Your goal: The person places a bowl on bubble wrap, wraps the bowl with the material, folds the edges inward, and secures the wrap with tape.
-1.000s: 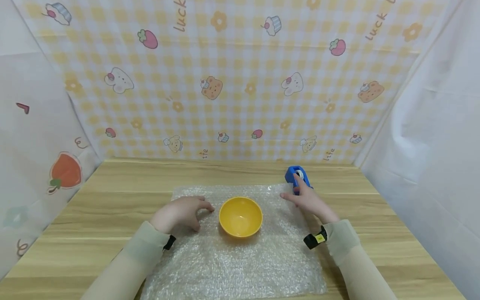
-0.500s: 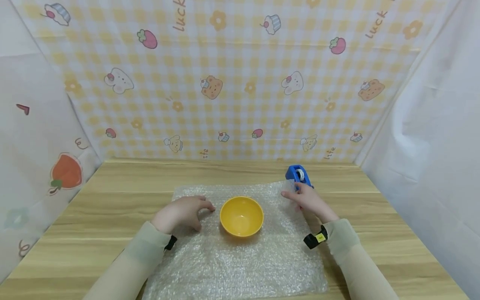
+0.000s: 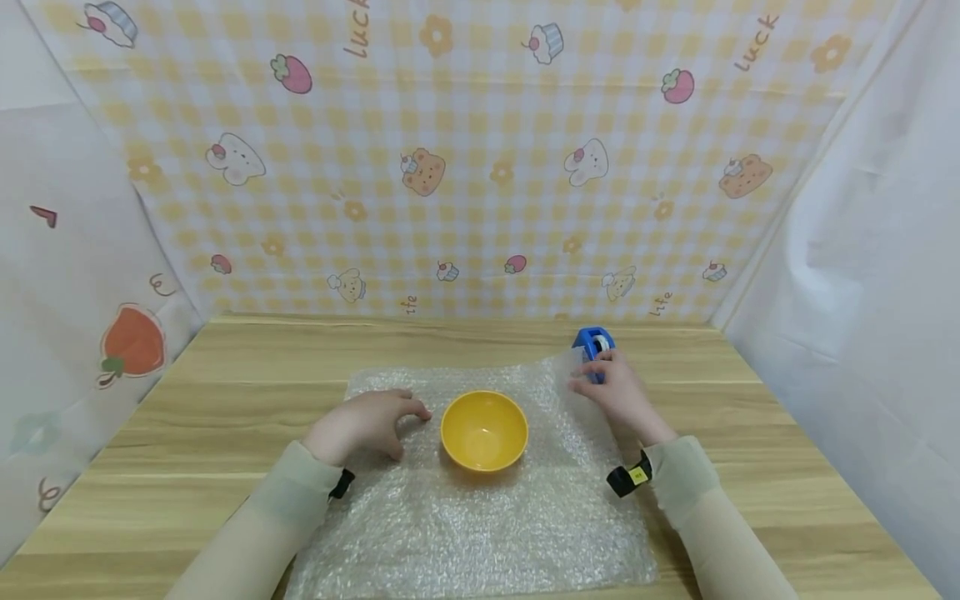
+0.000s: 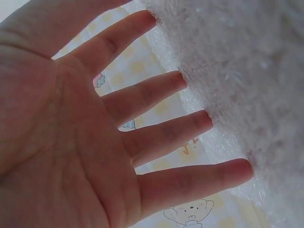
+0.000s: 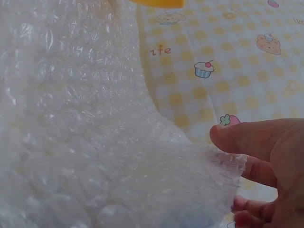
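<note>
A yellow bowl [image 3: 484, 432] stands upright on a sheet of bubble wrap [image 3: 472, 533]. To its left my left hand [image 3: 367, 423] rests with spread fingers on the sheet. In the left wrist view, the fingertips [image 4: 237, 170] touch the wrap, and nothing is gripped. My right hand [image 3: 621, 396] holds the raised far right corner of the bubble wrap, thumb in front and fingers behind. The right wrist view shows that corner between the thumb and fingers of the right hand [image 5: 270, 166]; the fingers are partly hidden by the wrap.
A blue tape dispenser [image 3: 592, 340] stands just behind the right hand, partly covered by it and the raised wrap corner. Everything lies on a wooden table [image 3: 247, 375]. A yellow checked cloth [image 3: 465, 225] hangs behind, with white cloth at both sides.
My right hand has drawn its fingers in at the far right corner of the bubble wrap, and the corner has risen. The left hand and the bowl stay in place.
</note>
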Demonstrator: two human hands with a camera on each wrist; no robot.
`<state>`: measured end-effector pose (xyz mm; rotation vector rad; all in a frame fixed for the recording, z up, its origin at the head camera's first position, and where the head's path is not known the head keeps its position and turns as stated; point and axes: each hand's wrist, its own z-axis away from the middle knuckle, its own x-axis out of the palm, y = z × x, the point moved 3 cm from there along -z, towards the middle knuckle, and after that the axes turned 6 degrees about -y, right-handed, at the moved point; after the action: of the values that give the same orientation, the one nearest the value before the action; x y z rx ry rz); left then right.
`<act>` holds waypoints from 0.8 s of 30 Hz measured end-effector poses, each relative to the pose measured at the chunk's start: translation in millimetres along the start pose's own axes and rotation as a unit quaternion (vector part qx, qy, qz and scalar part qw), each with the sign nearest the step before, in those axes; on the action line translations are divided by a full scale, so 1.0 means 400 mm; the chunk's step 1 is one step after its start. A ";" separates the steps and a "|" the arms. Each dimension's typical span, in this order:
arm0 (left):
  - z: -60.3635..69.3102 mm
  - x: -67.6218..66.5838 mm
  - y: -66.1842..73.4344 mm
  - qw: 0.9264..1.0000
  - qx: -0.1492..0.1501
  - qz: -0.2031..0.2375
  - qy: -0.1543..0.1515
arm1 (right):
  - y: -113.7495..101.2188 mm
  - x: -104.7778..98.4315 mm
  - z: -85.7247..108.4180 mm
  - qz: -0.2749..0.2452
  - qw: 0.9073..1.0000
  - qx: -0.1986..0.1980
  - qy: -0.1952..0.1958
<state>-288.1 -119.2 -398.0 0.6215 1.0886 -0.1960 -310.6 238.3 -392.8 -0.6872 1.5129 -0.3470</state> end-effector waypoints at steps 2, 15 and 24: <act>-0.002 0.000 -0.002 1.000 -0.001 0.001 0.001 | -0.004 -0.001 0.000 0.005 1.000 -0.008 -0.005; -0.001 0.000 0.000 1.000 -0.001 0.001 -0.005 | -0.041 -0.004 0.010 -0.091 0.994 -0.039 -0.056; -0.004 0.000 0.000 1.000 -0.003 0.000 -0.007 | -0.088 -0.008 0.031 -0.148 0.985 -0.073 -0.058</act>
<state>-289.3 -118.6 -398.4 0.6150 1.0754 -0.1967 -291.5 215.6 -369.7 -1.0355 1.3354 -0.4159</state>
